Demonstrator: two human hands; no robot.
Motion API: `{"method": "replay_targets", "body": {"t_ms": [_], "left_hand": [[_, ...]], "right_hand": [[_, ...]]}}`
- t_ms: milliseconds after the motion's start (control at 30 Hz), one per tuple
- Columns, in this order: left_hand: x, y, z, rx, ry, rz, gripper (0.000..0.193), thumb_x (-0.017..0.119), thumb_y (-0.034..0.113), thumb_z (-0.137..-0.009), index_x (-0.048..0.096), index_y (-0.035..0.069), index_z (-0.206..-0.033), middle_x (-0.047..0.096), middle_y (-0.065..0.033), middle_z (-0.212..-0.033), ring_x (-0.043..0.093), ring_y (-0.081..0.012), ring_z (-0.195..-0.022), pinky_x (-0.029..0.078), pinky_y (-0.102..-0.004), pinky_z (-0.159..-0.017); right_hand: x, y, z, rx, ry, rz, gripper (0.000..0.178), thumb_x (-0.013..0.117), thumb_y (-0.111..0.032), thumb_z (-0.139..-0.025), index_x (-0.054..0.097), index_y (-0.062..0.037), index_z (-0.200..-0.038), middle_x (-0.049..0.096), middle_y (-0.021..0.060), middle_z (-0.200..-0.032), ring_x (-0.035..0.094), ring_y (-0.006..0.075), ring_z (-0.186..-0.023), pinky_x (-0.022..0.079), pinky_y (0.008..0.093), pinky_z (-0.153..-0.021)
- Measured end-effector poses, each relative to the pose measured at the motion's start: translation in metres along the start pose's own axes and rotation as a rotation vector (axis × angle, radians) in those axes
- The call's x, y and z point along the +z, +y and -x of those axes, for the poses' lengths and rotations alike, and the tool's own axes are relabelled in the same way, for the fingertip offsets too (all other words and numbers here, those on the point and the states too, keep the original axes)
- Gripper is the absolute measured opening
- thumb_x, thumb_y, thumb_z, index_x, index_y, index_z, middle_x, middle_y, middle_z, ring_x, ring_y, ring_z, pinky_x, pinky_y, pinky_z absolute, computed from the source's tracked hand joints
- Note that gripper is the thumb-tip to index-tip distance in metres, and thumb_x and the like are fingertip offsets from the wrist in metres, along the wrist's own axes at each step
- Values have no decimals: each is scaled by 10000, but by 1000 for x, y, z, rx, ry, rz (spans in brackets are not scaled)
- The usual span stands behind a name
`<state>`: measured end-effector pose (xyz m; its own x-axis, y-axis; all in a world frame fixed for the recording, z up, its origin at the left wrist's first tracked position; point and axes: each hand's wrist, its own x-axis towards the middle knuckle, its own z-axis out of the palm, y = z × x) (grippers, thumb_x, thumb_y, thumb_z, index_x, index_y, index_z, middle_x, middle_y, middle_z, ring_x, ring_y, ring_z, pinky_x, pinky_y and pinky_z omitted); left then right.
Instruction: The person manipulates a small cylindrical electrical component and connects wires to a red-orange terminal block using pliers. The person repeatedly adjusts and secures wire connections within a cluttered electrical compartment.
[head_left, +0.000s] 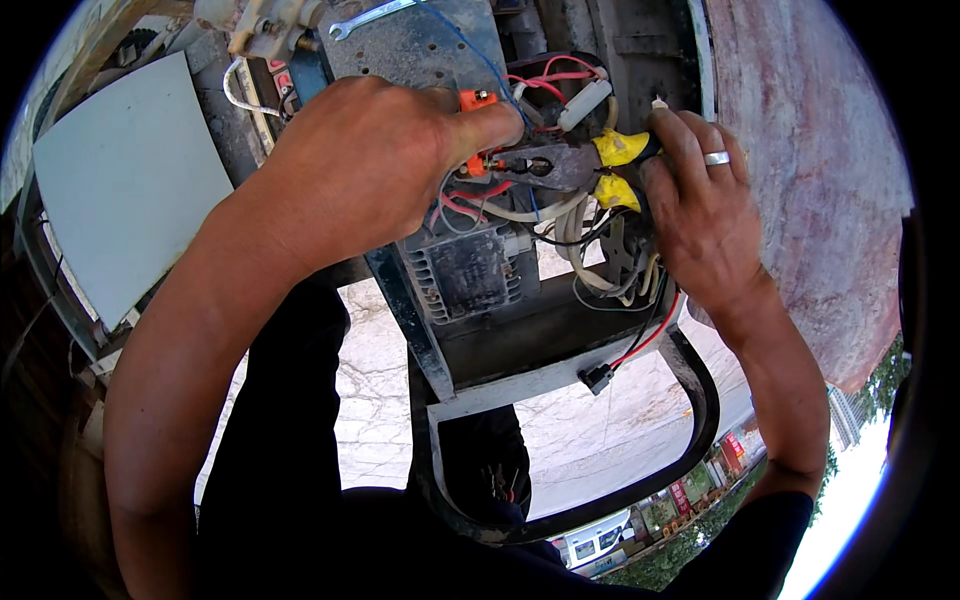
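Note:
My right hand (706, 205) is closed round the yellow-and-black handles of a pair of pliers (555, 166). The jaws point left and meet a small orange part (478, 163) among the wires. My left hand (390, 160) is closed, thumb stretched over an orange terminal block (477, 99); its fingertips are hidden behind the hand. Below lies a dusty finned metal box (470, 275) with grey and red wires above it. A white connector (584, 105) on red wires sits beside the pliers. Whether the jaws grip the orange part firmly is not clear.
An open-end wrench (372, 17) rests on the grey metal plate (420, 50) at the top. A black plug (597, 377) dangles from red and black wires over the metal frame (540, 385). A pale panel (130, 190) stands at left, a weathered reddish surface (800, 170) at right.

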<state>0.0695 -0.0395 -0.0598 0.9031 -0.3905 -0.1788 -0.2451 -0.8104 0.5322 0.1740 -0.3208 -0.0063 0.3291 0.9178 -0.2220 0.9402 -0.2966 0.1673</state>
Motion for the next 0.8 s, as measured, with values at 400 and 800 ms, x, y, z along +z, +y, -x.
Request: {"method": "replay_targets", "body": {"t_ms": [400,800], "left_hand": [[1,0,0,-9,-4,-4,633,709,-101,-736,643,188,-1295,764,-170,-1071,743,-324,-786,590,-422,-753],[4,-1,0,-7,23,8,609,690,-108,-757,650,186,-1289,767,-181,-1088,742,-308,-748,588,-418,-738]], "right_hand": [[-7,1,-2,2,-82,-135,216,641,-92,-815,644,-13,-1016,601,135,-1301,579,313,-1229,477,437,-1043],[6,-8,6,45,38,7,196,643,-97,-833,676,-18,-1010,565,111,-1347,556,293,-1270,449,450,-1089]]}}
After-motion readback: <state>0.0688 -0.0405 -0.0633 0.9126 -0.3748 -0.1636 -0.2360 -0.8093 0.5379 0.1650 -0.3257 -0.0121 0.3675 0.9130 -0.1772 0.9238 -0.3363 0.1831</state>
